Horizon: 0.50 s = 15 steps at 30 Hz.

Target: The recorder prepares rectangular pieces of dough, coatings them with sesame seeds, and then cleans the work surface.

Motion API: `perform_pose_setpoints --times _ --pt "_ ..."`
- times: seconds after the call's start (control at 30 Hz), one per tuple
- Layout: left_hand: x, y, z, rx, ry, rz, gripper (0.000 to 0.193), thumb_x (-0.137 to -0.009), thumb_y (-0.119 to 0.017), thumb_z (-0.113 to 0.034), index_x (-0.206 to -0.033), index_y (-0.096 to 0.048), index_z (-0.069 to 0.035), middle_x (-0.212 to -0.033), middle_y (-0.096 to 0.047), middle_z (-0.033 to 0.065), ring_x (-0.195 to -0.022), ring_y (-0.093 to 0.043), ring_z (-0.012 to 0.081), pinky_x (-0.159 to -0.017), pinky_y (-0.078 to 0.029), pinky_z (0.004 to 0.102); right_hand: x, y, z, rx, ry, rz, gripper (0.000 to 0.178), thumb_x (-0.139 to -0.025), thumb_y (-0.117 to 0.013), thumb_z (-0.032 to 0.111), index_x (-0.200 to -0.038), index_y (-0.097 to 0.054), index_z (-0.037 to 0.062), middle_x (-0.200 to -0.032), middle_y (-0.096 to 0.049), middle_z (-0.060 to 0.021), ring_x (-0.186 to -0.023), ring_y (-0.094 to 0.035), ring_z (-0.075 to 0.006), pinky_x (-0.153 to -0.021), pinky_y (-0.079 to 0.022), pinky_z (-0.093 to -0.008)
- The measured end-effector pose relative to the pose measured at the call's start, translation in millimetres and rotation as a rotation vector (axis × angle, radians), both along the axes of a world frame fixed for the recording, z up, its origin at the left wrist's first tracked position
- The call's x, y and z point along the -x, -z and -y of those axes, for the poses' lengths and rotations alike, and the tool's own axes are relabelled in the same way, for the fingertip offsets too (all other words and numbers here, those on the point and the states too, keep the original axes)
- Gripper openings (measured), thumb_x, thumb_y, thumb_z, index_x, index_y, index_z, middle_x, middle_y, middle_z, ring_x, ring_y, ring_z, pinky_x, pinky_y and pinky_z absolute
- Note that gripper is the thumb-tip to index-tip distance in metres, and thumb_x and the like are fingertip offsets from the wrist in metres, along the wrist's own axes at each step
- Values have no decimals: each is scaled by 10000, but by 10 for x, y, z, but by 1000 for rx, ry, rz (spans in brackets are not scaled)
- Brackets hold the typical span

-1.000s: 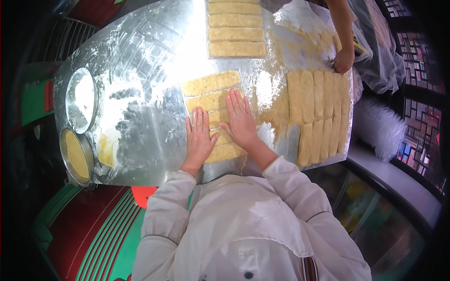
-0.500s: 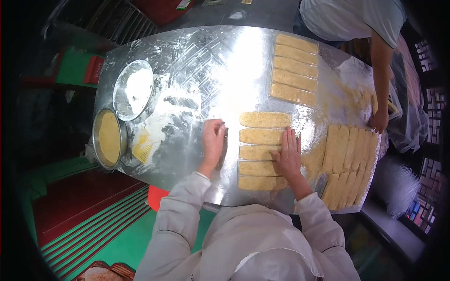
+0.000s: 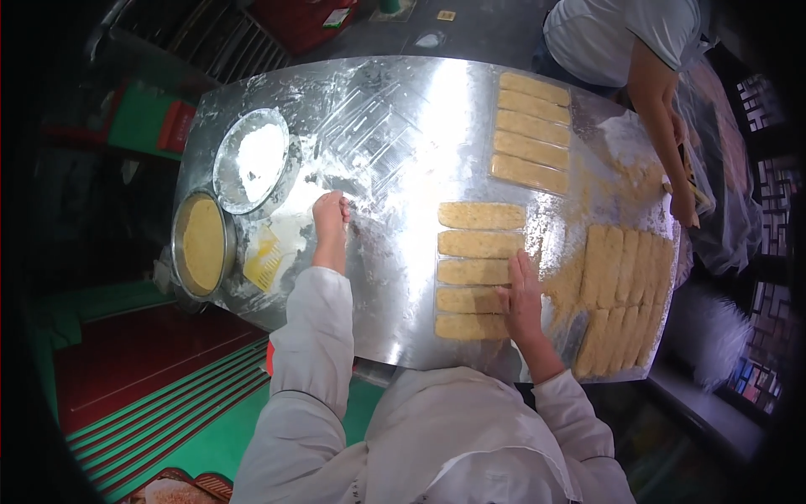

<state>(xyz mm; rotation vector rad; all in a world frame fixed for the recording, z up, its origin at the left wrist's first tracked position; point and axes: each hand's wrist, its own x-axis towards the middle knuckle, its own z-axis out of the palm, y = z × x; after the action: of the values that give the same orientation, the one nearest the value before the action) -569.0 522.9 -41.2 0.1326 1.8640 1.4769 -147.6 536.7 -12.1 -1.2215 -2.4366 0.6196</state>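
Note:
Several long dough strips (image 3: 480,245) coated in yellowish crumbs lie one above another in front of me, in what looks like a thin clear tray. My right hand (image 3: 524,298) is flat with its fingers stretched, at the right ends of the lower strips. Over the floured part of the metal table (image 3: 382,277), to the left, my left hand (image 3: 331,220) is closed with curled fingers; whether anything is inside is hidden. Nearest to it are a steel bowl of white flour (image 3: 262,155) and a yellow scraper (image 3: 264,262).
Beside the flour bowl stands a metal basin of yellow meal (image 3: 204,245). A second tray of strips (image 3: 531,130) lies farther back. More strips (image 3: 625,281) are packed together at the right, near scattered crumbs. A co-worker's hand (image 3: 683,206) is at the table's right edge.
My left hand has moved left and slightly away from me, toward the flour. My right hand has stayed at the strips' right ends. The co-worker's arm has shifted slightly.

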Motion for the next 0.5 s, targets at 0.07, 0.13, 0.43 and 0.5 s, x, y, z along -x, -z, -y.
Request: perform_pose_setpoints --times 0.07,0.13,0.43,0.5 --pt "-488 -226 170 -254 7 96 21 -871 -526 -48 -872 -510 -36 -779 -566 68 -579 -521 122 -529 -446 264 178 -224 40 198 30 -111 613 -913 -569 233 -1411 -327 -29 -1397 -422 -223 -1179 -494 -363 -959 -421 -427" --pt "-1097 -461 416 -368 42 120 16 -899 -514 -32 -907 -500 -35 -780 -564 69 -605 -532 127 -566 -462 271 439 -327 99 532 71 -352 568 -923 -567 200 -1402 -349 -15 -1269 -541 -223 -902 -627 -272 -758 -510 -350" --pt "-2294 -533 1355 -340 214 390 195 -984 -507 -188 -1097 -516 -29 -994 -614 112 -833 -610 158 -745 -495 281 428 -120 190 765 307 -646 278 -919 -532 69 -1195 -517 38 -774 -645 -31 -680 -578 -117 -654 -468 -277" --pt "-2127 -560 1369 -456 56 381 352 -996 -486 -287 -1216 -485 -11 -1099 -585 125 -916 -590 158 -814 -489 299 17 -55 168 739 318 -486 299 -913 -535 62 -1211 -517 53 -752 -634 -29 -683 -576 -112 -658 -464 -276"
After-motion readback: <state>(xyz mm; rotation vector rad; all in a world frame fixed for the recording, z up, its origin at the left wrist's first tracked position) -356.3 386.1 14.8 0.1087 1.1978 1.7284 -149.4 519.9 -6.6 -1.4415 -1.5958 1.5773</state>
